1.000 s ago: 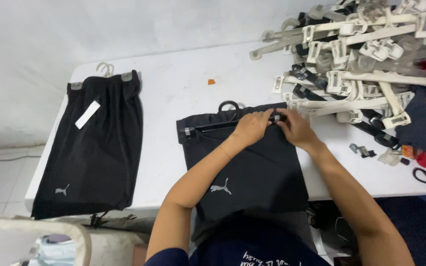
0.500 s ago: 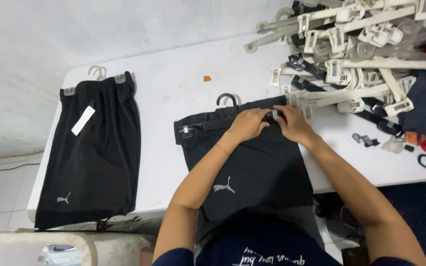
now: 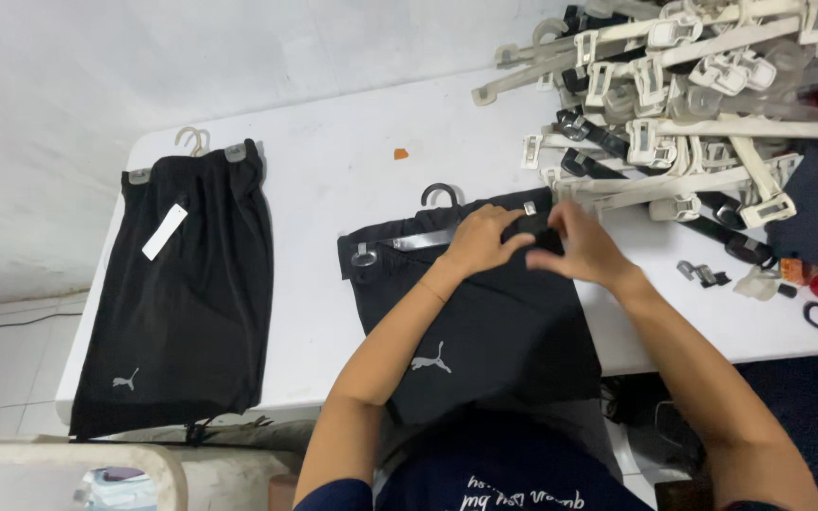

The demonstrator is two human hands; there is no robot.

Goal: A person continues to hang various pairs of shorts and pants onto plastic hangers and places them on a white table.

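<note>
Black shorts (image 3: 485, 322) spread flat on the white table (image 3: 352, 170), waistband away from the body, dark clip hanger (image 3: 428, 237) laid along that band so clips meet cloth. Left hand (image 3: 480, 241) pressing down on the waistband near its middle, fingers curled over fabric and hanger bar; right hand (image 3: 584, 248) pinching the band's right end, thumb and fingers narrowed on it. Finished pair (image 3: 186, 284) parked aside at left, already hung. Heap of spare hangers (image 3: 684, 104) within reach at right.
</note>
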